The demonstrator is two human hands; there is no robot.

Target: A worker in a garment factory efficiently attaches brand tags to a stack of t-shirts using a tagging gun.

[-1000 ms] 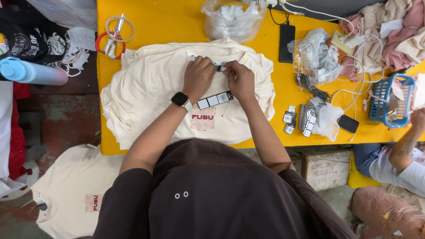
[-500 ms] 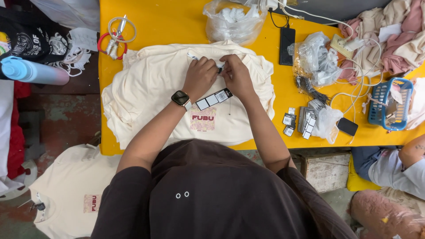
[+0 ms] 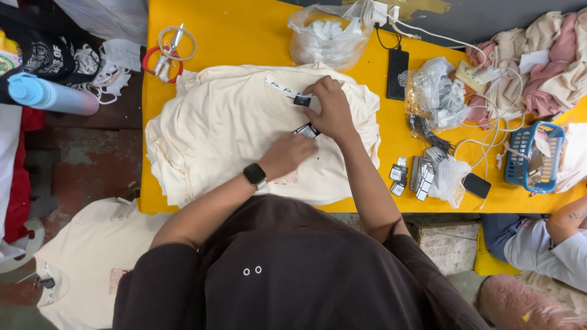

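Right hand (image 3: 333, 110) pinches a black tag (image 3: 302, 100) on cream shirts (image 3: 214, 128); left hand (image 3: 287, 153) covers more tags (image 3: 307, 129).

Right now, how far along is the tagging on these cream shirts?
Done, seemingly: one cream shirt on the floor lies apart. In hand: the right hand pinches a small black tag at the top shirt's neck label, and the left hand rests by the hang tag. Left: the stack beneath, loose tags waiting.

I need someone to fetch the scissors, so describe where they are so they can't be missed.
On the yellow table, look left of the cream shirt pile, near the far left corner. The metal scissors lie across a red ring and a white ring, the only looped things there.
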